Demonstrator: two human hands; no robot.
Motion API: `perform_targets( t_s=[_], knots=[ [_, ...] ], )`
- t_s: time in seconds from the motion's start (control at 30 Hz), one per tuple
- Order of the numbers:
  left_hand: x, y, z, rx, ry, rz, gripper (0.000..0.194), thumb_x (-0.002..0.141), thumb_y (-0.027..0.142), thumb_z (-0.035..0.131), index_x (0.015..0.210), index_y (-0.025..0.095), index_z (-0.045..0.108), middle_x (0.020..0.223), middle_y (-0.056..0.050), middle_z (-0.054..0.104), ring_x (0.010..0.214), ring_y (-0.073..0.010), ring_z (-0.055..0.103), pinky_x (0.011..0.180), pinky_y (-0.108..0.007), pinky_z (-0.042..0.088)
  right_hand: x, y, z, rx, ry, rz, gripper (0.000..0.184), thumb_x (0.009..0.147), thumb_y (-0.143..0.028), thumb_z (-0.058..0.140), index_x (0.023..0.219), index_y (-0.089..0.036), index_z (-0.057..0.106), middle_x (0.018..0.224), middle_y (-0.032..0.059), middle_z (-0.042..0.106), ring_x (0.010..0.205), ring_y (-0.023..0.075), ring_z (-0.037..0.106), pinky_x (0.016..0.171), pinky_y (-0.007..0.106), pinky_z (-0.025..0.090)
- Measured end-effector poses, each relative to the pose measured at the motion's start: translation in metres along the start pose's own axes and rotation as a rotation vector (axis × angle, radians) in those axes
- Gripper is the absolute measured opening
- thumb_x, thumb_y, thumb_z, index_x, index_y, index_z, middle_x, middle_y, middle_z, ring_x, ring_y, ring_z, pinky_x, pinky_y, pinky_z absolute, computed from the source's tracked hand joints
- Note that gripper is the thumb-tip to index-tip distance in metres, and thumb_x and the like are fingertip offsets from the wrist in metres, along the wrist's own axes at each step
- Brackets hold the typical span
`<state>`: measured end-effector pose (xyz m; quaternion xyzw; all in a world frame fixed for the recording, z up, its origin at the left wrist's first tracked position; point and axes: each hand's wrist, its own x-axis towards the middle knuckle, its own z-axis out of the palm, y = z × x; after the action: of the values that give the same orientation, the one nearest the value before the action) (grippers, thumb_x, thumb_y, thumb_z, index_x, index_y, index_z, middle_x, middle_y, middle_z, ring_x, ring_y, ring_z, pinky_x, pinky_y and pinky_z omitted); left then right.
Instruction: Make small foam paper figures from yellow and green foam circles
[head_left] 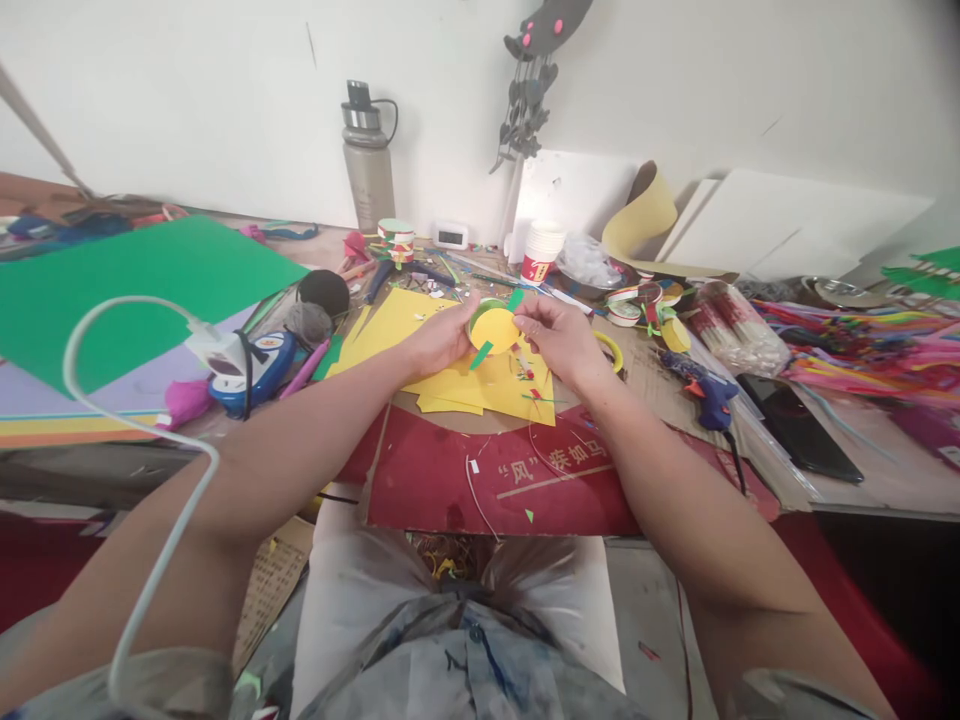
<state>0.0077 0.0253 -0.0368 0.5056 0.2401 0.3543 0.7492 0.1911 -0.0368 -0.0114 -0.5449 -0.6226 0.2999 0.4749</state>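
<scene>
Between my two hands is a small round paper piece (495,331) with a yellow disc face and green strips sticking out at its upper right and lower left. My left hand (450,335) is closed around its left side. At the right edge, the fingers of my right hand (551,335) pinch it near the upper green strip. Beneath the hands lie yellow paper sheets (450,402) scattered with small cut scraps. These sheets rest on a red printed board (442,470).
A blue glue gun (712,395) and a black phone (799,428) lie at right. Paper cups (541,250) and a water bottle (367,165) stand at the back. Green paper (157,290) and a blue-and-white device with a white cable (259,372) occupy the left.
</scene>
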Motion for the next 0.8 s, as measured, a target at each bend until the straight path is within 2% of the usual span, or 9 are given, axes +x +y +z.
perform_targets(
  t_s=[0.2, 0.5, 0.57, 0.63, 0.73, 0.8],
  knots=[
    [0.001, -0.004, -0.001, 0.039, -0.02, -0.015, 0.07, 0.11, 0.071, 0.042, 0.131, 0.013, 0.075, 0.094, -0.015, 0.083, 0.086, -0.0236, 0.079, 0.075, -0.032, 0.061, 0.002, 0.007, 0.001, -0.064, 0.029, -0.105, 0.004, 0.088, -0.024, 0.065, 0.084, -0.023, 0.065, 0.079, -0.0008, 0.065, 0.073, 0.016, 0.056, 0.074, 0.032, 0.045],
    [0.003, -0.007, -0.008, 0.142, -0.127, 0.025, 0.074, 0.106, 0.078, 0.044, 0.126, 0.014, 0.073, 0.104, -0.015, 0.084, 0.098, -0.0252, 0.079, 0.085, -0.035, 0.063, -0.002, 0.01, 0.004, -0.249, 0.111, -0.229, 0.01, 0.091, -0.016, 0.062, 0.083, -0.022, 0.064, 0.086, 0.002, 0.069, 0.083, 0.0193, 0.061, 0.08, 0.035, 0.047],
    [0.002, -0.007, -0.011, 0.169, -0.168, 0.054, 0.072, 0.103, 0.08, 0.052, 0.12, 0.014, 0.074, 0.103, -0.014, 0.083, 0.098, -0.0249, 0.079, 0.083, -0.034, 0.063, -0.002, 0.012, 0.005, -0.279, 0.132, -0.249, 0.011, 0.09, -0.014, 0.063, 0.083, -0.022, 0.065, 0.085, 0.0019, 0.069, 0.081, 0.019, 0.06, 0.079, 0.035, 0.046],
    [0.002, -0.007, -0.013, 0.187, -0.213, 0.084, 0.067, 0.094, 0.078, 0.07, 0.111, 0.013, 0.075, 0.101, -0.014, 0.082, 0.094, -0.0236, 0.078, 0.08, -0.033, 0.062, -0.002, 0.013, 0.005, -0.296, 0.15, -0.254, 0.011, 0.09, -0.013, 0.063, 0.084, -0.022, 0.066, 0.085, 0.0018, 0.069, 0.08, 0.019, 0.06, 0.079, 0.035, 0.046],
    [0.001, -0.006, -0.015, 0.224, -0.272, 0.107, 0.059, 0.077, 0.063, 0.095, 0.103, 0.014, 0.076, 0.099, -0.011, 0.081, 0.089, -0.02, 0.075, 0.078, -0.031, 0.061, -0.003, 0.013, 0.005, -0.305, 0.164, -0.252, 0.012, 0.091, -0.011, 0.063, 0.086, -0.022, 0.068, 0.085, 0.0018, 0.07, 0.082, 0.02, 0.061, 0.081, 0.036, 0.048],
    [0.001, -0.005, -0.014, 0.25, -0.294, 0.118, 0.056, 0.072, 0.056, 0.1, 0.101, 0.014, 0.076, 0.099, -0.01, 0.08, 0.088, -0.0185, 0.074, 0.08, -0.031, 0.06, -0.005, 0.012, 0.005, -0.32, 0.165, -0.255, 0.014, 0.091, -0.011, 0.063, 0.086, -0.022, 0.069, 0.086, 0.0022, 0.071, 0.084, 0.0207, 0.063, 0.084, 0.037, 0.05]
  ],
)
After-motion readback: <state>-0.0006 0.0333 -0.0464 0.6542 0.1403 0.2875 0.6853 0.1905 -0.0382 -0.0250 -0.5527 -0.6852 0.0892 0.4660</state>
